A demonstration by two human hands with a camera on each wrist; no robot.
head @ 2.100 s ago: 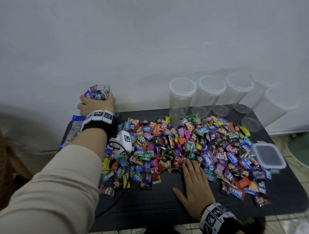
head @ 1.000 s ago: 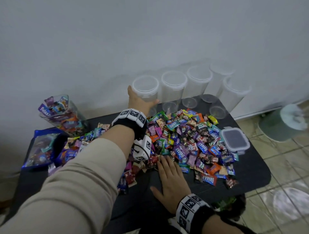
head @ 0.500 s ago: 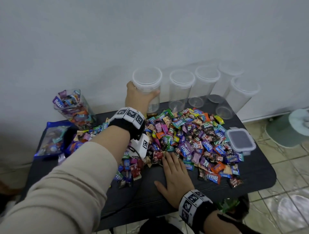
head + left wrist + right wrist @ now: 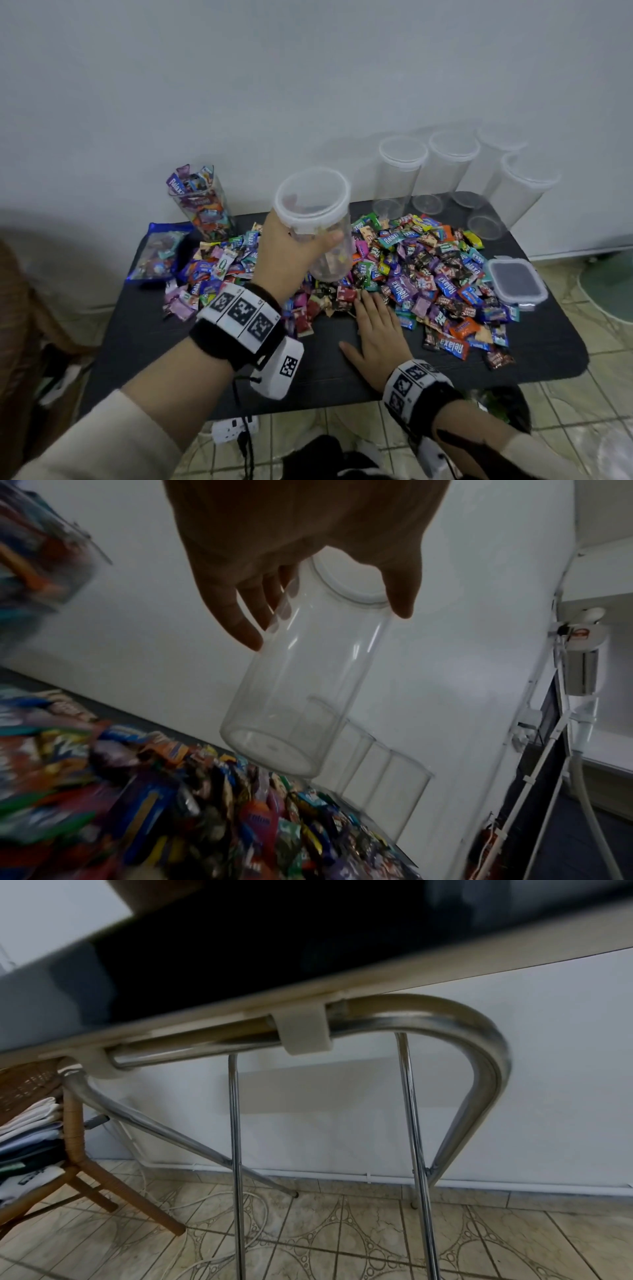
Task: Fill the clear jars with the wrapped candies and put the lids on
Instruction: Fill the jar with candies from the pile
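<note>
Left hand wraps an empty lidded jar – lifted clear above the candy pile, tilted. Right hand lies flat, fingers straight, on the table at the pile's near edge.

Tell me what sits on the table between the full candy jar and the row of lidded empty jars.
In the head view, only bare black table separates the filled jar from the empty jars; the left hand holds one jar in front.

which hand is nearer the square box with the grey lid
Right. The right hand lies flat on the table, left of the box; the left hand is farther left, holding an empty jar.
</note>
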